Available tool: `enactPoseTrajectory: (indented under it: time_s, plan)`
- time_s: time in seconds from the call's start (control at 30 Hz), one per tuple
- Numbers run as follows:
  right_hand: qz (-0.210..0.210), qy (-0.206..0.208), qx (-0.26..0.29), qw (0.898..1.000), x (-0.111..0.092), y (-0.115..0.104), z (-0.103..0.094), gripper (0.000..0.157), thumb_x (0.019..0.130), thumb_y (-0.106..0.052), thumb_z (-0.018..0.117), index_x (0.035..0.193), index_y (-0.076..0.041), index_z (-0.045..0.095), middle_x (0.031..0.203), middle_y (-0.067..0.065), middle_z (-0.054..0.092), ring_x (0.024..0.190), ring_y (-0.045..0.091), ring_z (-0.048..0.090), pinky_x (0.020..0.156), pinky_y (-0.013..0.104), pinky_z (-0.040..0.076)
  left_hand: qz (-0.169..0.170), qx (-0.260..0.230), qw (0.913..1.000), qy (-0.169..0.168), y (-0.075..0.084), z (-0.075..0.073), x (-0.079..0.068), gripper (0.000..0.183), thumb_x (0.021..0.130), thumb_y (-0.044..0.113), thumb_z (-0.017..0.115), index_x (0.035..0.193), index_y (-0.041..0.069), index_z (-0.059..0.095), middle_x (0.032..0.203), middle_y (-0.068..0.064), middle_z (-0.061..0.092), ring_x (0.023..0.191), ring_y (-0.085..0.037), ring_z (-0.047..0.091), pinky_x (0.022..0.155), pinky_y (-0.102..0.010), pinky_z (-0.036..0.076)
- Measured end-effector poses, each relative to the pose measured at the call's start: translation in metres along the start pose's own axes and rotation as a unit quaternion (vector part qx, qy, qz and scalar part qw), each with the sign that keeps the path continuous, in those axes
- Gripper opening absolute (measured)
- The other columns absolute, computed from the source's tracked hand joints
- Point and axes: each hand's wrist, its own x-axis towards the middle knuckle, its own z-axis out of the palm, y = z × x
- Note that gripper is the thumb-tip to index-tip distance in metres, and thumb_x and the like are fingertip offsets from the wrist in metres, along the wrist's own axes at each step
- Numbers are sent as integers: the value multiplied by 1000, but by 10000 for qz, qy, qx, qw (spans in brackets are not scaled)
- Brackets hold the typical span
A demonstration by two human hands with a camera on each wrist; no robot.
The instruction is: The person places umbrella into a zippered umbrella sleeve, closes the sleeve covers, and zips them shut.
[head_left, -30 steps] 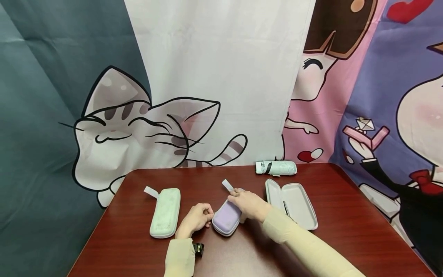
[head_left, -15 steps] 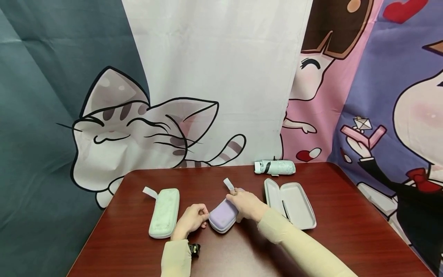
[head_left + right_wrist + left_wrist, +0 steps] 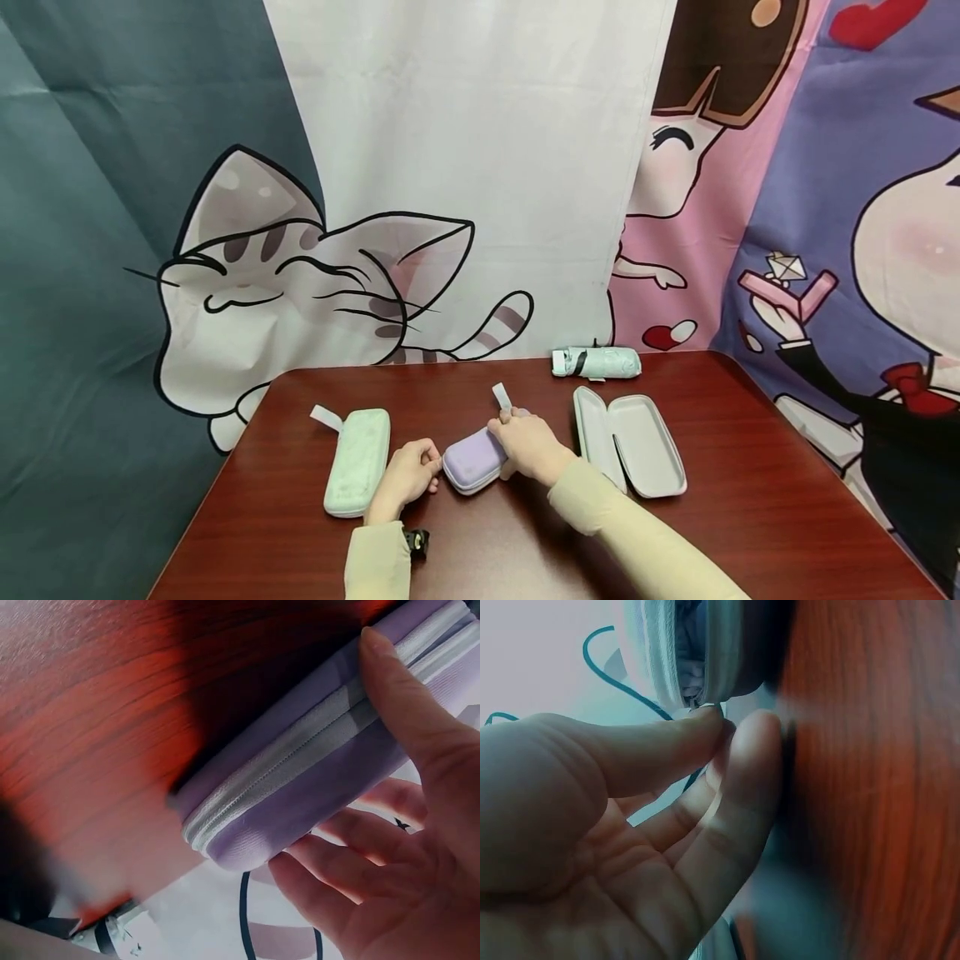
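Note:
A purple zip case point(image 3: 474, 461) lies on the table between the two hands, its near end angled to the left. My right hand point(image 3: 531, 448) grips it from the far right side, thumb on the zip edge and fingers over the top in the right wrist view. My left hand point(image 3: 408, 475) is at the case's near left end, where thumb and forefinger pinch the zipper pull point(image 3: 694, 703), mostly hidden by the fingertips. In the left wrist view the zip stands parted there; in the right wrist view the zip teeth point(image 3: 266, 774) are joined along the side.
A pale green zip case point(image 3: 358, 462) lies to the left. On the right lies an open white case point(image 3: 649, 446) with its lid folded out. A folded mint umbrella point(image 3: 597, 363) rests at the table's back edge point(image 3: 450, 363), before a printed curtain point(image 3: 480, 150).
The purple case has turned, its near end swinging left and slightly back. The left hand has moved a little left with it, and the right hand has shifted slightly left, still holding the case.

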Motion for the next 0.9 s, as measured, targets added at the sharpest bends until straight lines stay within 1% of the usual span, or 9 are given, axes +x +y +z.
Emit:
enactPoseTrajectory:
  time_s: [0.17,0.3,0.43,0.67,0.9]
  plan:
    - [123,74,-90,9999,0,-3,0,60,50,-33,95,94,-13,60,90,5,53,90,26,56,68,40,52,26,120,9998,161,1,-2,1,15,90,-3,64,76,1,58,58,-7,57,49,-19,61,50,-29,50]
    - [237,180,-169,9994,0,-7,1,60,49,-35,95,92,-13,60,88,6,54,87,27,57,67,40,52,-38,226,9994,264,2,-4,0,18,91,0,64,75,2,57,56,-6,56,48,-17,60,50,-29,49]
    - [342,309,-266,9986,0,-11,1,60,49,-37,94,92,-12,61,87,7,56,85,28,59,66,40,51,-138,190,9994,266,0,-5,0,19,92,1,63,75,2,55,57,-5,55,49,-16,60,50,-29,49]
    - [439,479,-348,9973,1,-15,4,63,50,-41,94,95,-10,61,88,9,59,84,28,58,66,40,51,-172,189,9992,293,0,-8,0,18,92,0,62,76,2,55,57,-5,55,48,-16,59,50,-29,49]
    - [709,415,-536,9952,2,-22,4,66,52,-46,93,97,-8,63,90,12,63,85,31,61,71,40,51,-205,113,9992,313,0,-8,-1,18,93,1,61,77,1,55,57,-6,56,48,-16,60,51,-29,49]
